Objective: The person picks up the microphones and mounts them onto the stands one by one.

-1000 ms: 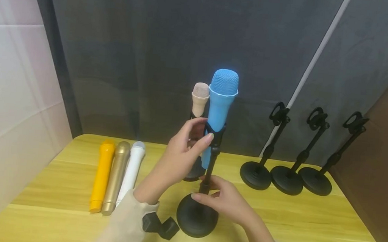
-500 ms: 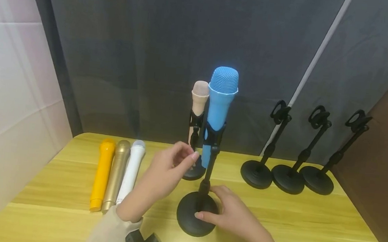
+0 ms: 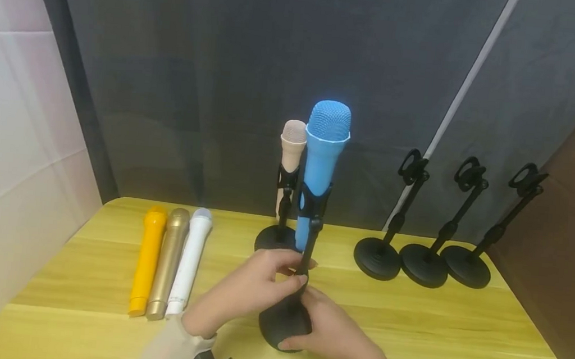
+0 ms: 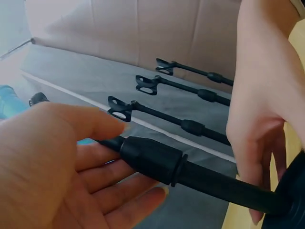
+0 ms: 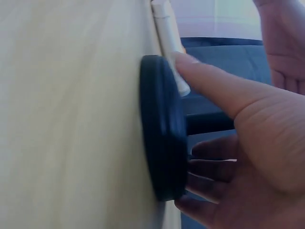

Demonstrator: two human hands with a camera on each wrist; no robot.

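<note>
- So the blue mic [image 3: 322,157] sits in the black stand's clip [image 3: 309,205], 12 o'clock from the base [image 3: 276,325].
- The left grip [image 3: 259,276] is down by the collar [image 4: 155,160] now, not up by the clip: loose, thumb off it. The right grip [image 3: 334,324] is spread wide at the base. Guessing the mic's seated.
- Beige mic [image 3: 291,154] is clipped in the rear stand [image 3: 269,238], behind.
- Yellow [image 3: 148,258], gold [image 3: 168,263] and white mics [image 3: 190,262] lie at the base's 10 o'clock on the bench [image 3: 407,335], three more stands [image 3: 447,231] at 2.
</note>
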